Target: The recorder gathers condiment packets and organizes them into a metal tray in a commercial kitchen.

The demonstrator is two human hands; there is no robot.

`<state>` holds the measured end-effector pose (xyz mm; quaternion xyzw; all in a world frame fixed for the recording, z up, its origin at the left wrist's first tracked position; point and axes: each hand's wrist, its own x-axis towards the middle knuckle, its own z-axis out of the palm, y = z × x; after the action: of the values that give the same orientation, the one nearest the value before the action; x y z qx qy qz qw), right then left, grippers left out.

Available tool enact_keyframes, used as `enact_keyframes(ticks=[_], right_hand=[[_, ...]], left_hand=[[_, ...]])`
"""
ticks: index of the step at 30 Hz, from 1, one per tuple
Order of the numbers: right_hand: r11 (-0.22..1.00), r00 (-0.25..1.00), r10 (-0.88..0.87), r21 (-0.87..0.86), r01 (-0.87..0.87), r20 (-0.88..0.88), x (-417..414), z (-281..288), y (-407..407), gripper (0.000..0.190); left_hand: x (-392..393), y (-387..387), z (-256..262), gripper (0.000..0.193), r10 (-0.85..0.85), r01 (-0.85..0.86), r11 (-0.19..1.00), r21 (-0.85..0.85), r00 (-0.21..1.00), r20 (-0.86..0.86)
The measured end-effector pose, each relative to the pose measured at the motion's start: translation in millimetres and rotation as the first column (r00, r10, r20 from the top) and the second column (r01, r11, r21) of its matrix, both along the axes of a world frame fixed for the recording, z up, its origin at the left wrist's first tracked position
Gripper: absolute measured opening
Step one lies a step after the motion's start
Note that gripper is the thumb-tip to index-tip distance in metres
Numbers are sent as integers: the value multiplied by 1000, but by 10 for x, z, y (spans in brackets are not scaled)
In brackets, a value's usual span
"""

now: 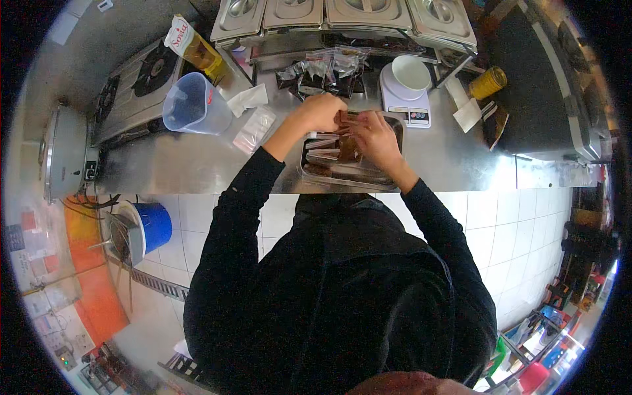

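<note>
Both my hands meet over the far part of a rectangular metal tray on the steel counter. A small plastic bag with brown contents is pinched between the fingers of my left hand and my right hand. Inside the tray, several small folded clear bags lie at the left, with a brown-filled bag beside them. Beyond the tray is a pile of clear bags with dark contents. To its right a white kitchen scale carries a pale bowl. My fingertips partly hide the held bag.
Left on the counter are a clear plastic jug, an oil pouch, a white paper, a pack of clear bags and a gas stove. Lidded steel pans line the back; a yellow can lies right.
</note>
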<state>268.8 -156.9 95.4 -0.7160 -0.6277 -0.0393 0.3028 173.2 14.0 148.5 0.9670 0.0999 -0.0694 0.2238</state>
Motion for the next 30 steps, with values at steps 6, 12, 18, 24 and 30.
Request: enact_keyframes(ticks=[6, 12, 18, 24, 30], right_hand=[[998, 990, 25, 60, -34, 138, -37, 73, -74, 17], [985, 968, 122, 92, -145, 218, -52, -9, -84, 12], [992, 960, 118, -71, -103, 253, -56, -39, -43, 11], [992, 976, 88, -109, -67, 200, -106, 5, -19, 17], [980, 959, 96, -197, -44, 266, -118, -9, 48, 14]], left_hand=[[-75, 128, -93, 37, -41, 24, 993, -114, 989, -144], [-62, -7, -101, 31, 24, -25, 1000, -17, 997, -75], [-37, 32, -297, 21, 37, -39, 999, 12, 991, 125], [-62, 26, -271, 20, 94, -90, 995, -34, 985, 143], [-73, 36, -255, 22, 106, -94, 993, -71, 974, 199]])
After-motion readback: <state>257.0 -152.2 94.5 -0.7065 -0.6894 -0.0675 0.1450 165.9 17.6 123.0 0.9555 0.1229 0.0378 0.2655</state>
